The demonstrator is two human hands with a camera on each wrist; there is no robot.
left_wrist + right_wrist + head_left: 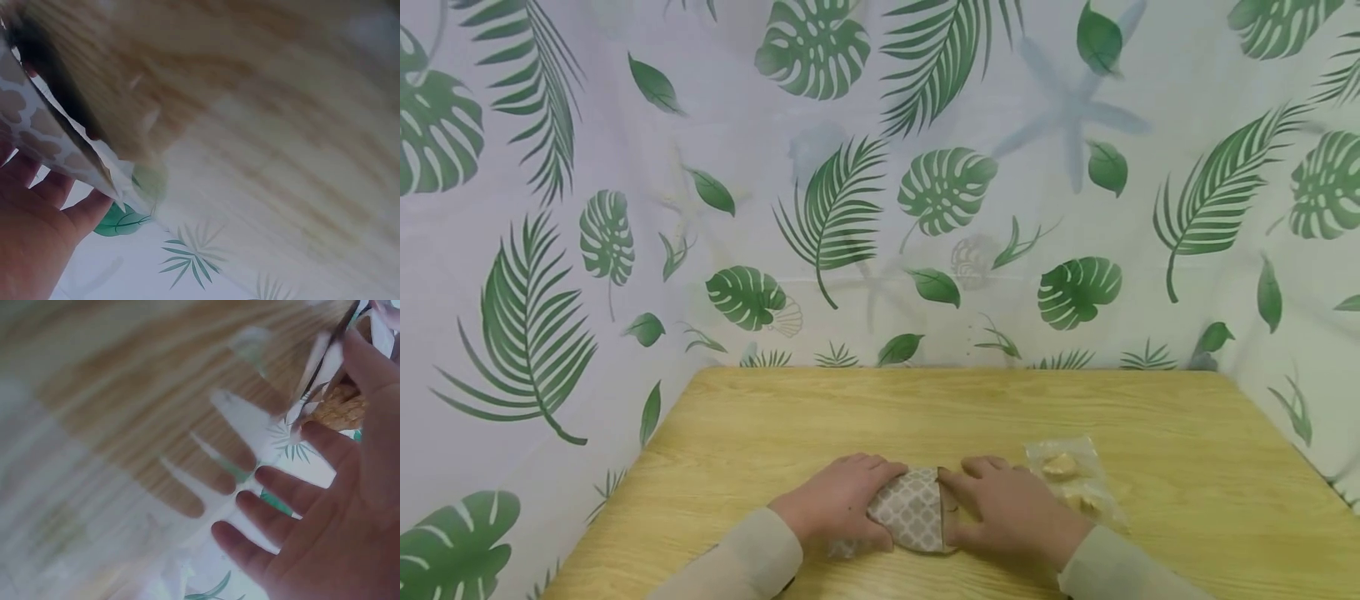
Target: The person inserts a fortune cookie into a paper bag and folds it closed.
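Note:
A pouch-like rounded piece with a grey-and-white lattice pattern (910,510) lies between both hands near the table's front. My left hand (842,504) grips its left side, fingers at the far edge and thumb at the near one. My right hand (1011,512) holds the right side, where a plain brownish flap shows, between thumb and forefinger. The left wrist view shows a dark gap along the edge of the patterned side (37,125). In the right wrist view, the other fingers of the right hand (325,519) are spread, and a brown rough-textured part (340,407) shows behind the forefinger.
Clear plastic packets (1063,458) with pale yellow pieces lie just right of the right hand, partly behind it. A scrap of clear, shiny material (844,548) shows under the left hand. Leaf-printed sheeting (865,250) surrounds the wood-grain table (850,408) at the back and sides.

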